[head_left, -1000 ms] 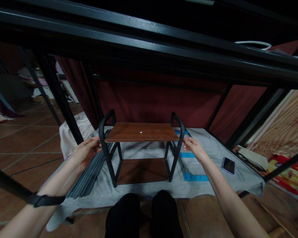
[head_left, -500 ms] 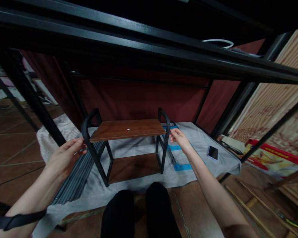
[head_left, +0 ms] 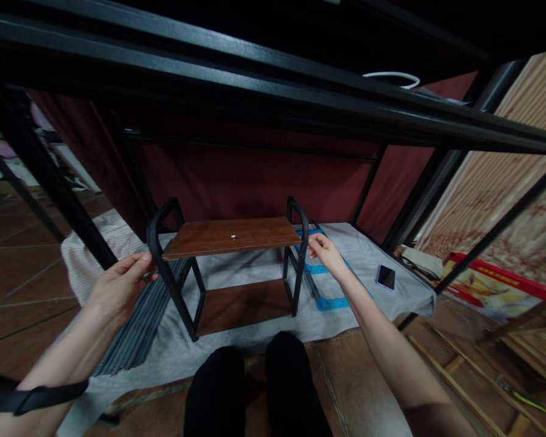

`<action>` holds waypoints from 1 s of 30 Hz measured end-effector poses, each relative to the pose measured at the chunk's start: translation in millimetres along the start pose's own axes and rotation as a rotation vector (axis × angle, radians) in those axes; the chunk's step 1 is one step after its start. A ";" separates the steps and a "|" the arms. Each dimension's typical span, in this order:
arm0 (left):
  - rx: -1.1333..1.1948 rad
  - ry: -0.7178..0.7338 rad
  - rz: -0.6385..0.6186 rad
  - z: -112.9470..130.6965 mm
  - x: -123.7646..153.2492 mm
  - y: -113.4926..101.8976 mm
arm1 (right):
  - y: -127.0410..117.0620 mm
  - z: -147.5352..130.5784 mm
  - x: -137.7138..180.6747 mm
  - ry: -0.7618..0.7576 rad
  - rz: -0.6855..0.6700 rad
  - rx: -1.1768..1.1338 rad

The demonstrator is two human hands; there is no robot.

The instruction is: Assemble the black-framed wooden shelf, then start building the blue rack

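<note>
Nearest us, our left hand (head_left: 119, 282) is at the left upright (head_left: 177, 297) of the two-tier rack (head_left: 255, 233); we cannot tell whether its close-drawn fingers clamp something small. Grey tubes (head_left: 134, 334) lie beneath that hand and could roll if our wrist knocks them. The rack stands between our hands on grey cloth (head_left: 164, 363); uneven pushing could skew it. Our right hand (head_left: 326, 252) has its fingertips bunched by the far upright (head_left: 299, 279), their hold hidden too. Below it, the blue-cornered frame (head_left: 332, 303) could catch a shifting leg.
</note>
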State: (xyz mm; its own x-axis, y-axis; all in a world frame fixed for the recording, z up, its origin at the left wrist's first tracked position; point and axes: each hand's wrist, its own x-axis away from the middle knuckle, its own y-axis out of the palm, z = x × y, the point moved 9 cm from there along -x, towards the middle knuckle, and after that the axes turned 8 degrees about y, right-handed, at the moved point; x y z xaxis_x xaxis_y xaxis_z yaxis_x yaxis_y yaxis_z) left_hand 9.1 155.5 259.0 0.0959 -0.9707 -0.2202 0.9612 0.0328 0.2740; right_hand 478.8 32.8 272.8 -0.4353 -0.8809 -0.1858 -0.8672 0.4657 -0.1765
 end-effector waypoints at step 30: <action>-0.009 0.044 -0.010 10.1 3.2 5.6 | -5.9 -2.5 -0.5 -0.026 -0.009 0.103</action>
State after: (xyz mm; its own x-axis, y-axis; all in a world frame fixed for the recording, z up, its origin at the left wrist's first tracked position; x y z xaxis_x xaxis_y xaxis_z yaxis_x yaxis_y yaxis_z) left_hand 12.2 150.2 269.4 0.0976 -0.9596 -0.2639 0.9644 0.0257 0.2631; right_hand 483.5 30.3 276.4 -0.4195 -0.8834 -0.2088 -0.8412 0.4648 -0.2763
